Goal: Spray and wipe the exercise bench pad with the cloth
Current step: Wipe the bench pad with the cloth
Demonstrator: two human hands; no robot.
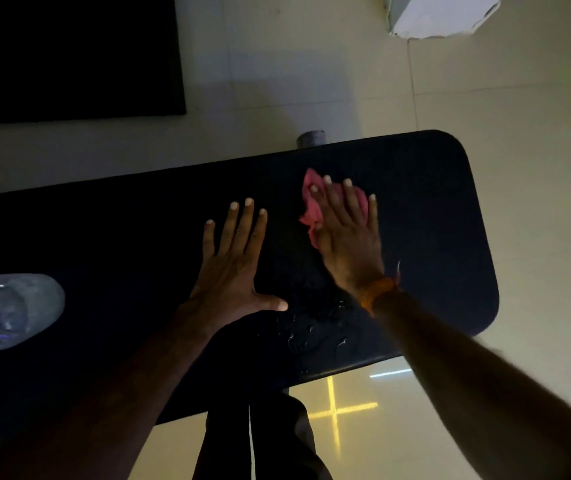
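A: Your right hand (346, 233) lies flat on the cloth (310, 206), fingers straight and a little apart, pressing it onto the bench pad (433, 220) right of the frame's centre.

B: The cloth is pink and crumpled. You cover most of it, so only its upper and left folds show past your fingers.

A: The pad is black with rounded corners, and droplets (312, 336) shine on it near its lower edge.

B: Your left hand (232, 261) rests palm down on the pad just left of centre, fingers spread and thumb pointing right, holding nothing.

A: An orange band (377, 294) circles your right wrist.

B: At the frame's left edge a clear bottle (10, 311) sits on the pad, blurred and cut off. I can't make out its top.
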